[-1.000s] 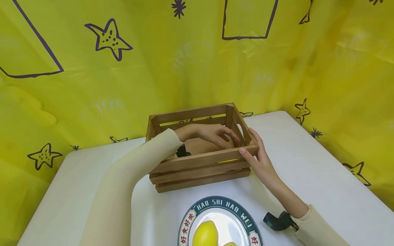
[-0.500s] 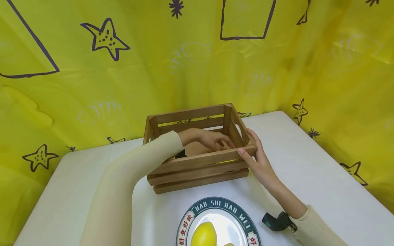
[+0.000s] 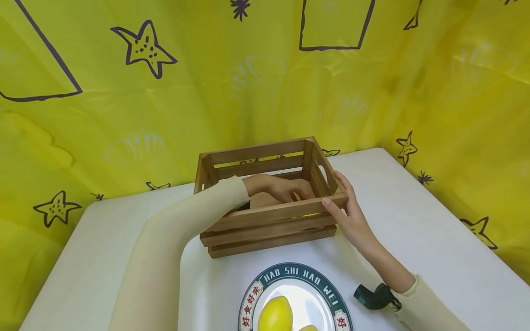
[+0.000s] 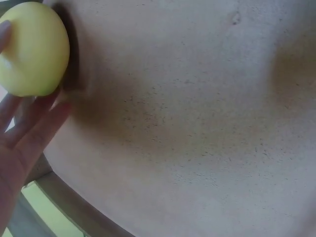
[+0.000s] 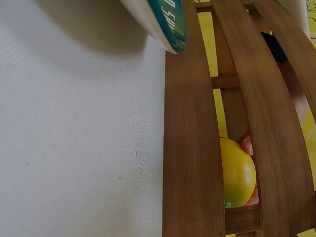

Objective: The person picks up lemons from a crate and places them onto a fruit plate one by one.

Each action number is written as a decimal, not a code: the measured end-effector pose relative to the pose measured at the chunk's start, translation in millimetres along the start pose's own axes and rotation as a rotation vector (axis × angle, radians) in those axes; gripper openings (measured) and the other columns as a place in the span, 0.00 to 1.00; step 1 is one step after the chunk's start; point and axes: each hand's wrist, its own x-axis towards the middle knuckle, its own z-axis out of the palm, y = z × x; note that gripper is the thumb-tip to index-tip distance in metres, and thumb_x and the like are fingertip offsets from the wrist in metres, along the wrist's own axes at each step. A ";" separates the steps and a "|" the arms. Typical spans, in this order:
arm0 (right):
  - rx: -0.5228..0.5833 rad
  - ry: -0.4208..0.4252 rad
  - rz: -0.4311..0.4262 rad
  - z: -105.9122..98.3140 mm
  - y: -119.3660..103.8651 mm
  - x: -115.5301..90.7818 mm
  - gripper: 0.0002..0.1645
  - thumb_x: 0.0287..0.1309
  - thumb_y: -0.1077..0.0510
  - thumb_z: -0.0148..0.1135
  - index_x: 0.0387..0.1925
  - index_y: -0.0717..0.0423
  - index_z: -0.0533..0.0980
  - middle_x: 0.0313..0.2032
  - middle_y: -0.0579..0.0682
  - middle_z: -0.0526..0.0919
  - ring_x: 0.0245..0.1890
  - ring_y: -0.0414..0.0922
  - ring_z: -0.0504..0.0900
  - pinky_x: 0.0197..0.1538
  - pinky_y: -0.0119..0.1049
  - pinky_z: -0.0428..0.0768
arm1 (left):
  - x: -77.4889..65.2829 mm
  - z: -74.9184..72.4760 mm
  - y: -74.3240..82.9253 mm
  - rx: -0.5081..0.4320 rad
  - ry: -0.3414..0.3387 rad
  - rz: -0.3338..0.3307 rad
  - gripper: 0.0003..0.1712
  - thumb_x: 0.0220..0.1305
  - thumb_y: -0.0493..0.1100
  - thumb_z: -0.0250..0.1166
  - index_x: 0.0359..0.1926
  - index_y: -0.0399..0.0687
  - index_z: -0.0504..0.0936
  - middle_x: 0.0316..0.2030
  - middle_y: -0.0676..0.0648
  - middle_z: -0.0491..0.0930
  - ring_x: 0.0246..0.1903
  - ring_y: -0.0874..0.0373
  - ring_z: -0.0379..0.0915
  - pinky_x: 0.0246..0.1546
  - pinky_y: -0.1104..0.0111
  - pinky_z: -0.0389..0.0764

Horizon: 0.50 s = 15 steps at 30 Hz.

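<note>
My left hand [image 3: 290, 189] reaches down inside a slatted wooden crate [image 3: 269, 225], near its right end. In the left wrist view its thumb and fingers lie around a yellow lemon [image 4: 38, 52]. Through the slats in the right wrist view, the lemon [image 5: 238, 174] shows with fingertips [image 5: 247, 144] against it. The front rail hides the lemon from the head view. My right hand [image 3: 349, 216] grips the crate's right front corner, thumb on the front rail and fingers around the right side; the right wrist view does not show it.
In front of the crate stands a plate [image 3: 291, 270] with a dark green lettered rim. On it lie a lemon [image 3: 275, 314] and part of another yellow thing [image 3: 308, 328]. A yellow patterned curtain [image 3: 265, 92] hangs behind the white table [image 3: 414, 220].
My left hand has gone lower into the crate, and its fingers have drawn in out of sight behind the front rail. The right hand keeps its hold on the corner.
</note>
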 end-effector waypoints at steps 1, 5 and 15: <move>-0.002 0.000 -0.001 -0.1 0.2 0.0 0.42 0.68 0.56 0.53 0.76 0.40 0.45 0.76 0.52 0.44 0.75 0.58 0.44 0.66 0.73 0.43 | -0.1 -0.1 -0.1 -0.003 0.008 -0.003 0.25 0.67 0.35 0.62 0.63 0.37 0.72 0.66 0.42 0.64 0.65 0.55 0.59 0.62 0.68 0.68; -0.006 -0.003 -0.004 -0.7 -0.4 0.7 0.42 0.68 0.56 0.53 0.76 0.39 0.45 0.76 0.51 0.44 0.75 0.58 0.44 0.66 0.73 0.42 | -3.1 -2.9 0.8 -0.015 0.042 -0.055 0.25 0.67 0.34 0.61 0.64 0.39 0.72 0.66 0.44 0.63 0.66 0.55 0.59 0.63 0.68 0.68; -0.014 -0.014 0.034 -0.3 -4.4 0.1 0.44 0.68 0.54 0.53 0.76 0.37 0.42 0.77 0.50 0.41 0.75 0.60 0.42 0.64 0.76 0.44 | -7.9 -10.5 4.6 -0.051 0.118 -0.138 0.29 0.64 0.36 0.65 0.65 0.42 0.72 0.61 0.44 0.71 0.62 0.53 0.65 0.62 0.69 0.69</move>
